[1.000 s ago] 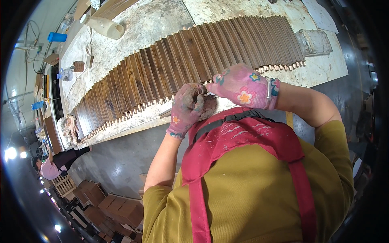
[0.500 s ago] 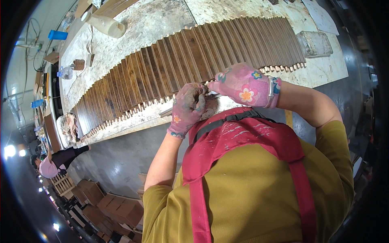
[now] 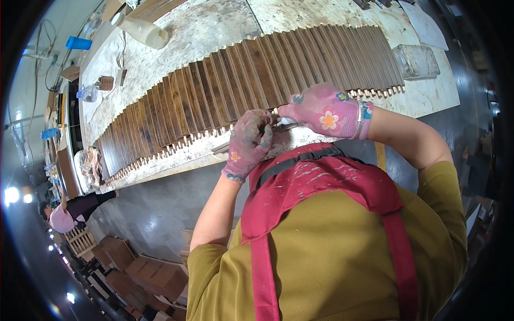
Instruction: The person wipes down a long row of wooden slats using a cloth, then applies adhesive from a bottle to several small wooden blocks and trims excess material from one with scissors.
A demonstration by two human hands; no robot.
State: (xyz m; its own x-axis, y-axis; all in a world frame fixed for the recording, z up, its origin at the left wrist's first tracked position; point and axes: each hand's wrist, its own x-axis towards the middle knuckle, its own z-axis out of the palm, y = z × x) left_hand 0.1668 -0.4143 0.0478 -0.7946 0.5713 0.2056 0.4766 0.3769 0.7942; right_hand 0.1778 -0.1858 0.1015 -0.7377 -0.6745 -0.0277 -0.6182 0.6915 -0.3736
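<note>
A long row of dark brown wooden slats (image 3: 214, 88) lies side by side on the table, pale peg-like ends sticking out along its near edge. My left hand (image 3: 249, 142), in a stained pink flowered glove, is closed at that near edge. Whatever its curled fingers hold is hidden. Just to the right, my right hand (image 3: 326, 112), in a matching glove, bends over the slat ends with its fingers pressed together. Between the two hands a small pale bit and a thin dark edge show, too small to name.
A whitish plastic bottle (image 3: 140, 31) lies at the far left of the paint-stained table (image 3: 214, 32). A wrapped block (image 3: 415, 61) sits right of the slats, a crumpled cloth-like lump (image 3: 88, 167) at their left end. Cardboard boxes (image 3: 158, 275) and another person (image 3: 63, 218) are beyond, lower left.
My right hand has shifted very slightly to the right. The left hand stays nearly in place, and the slats lie as before.
</note>
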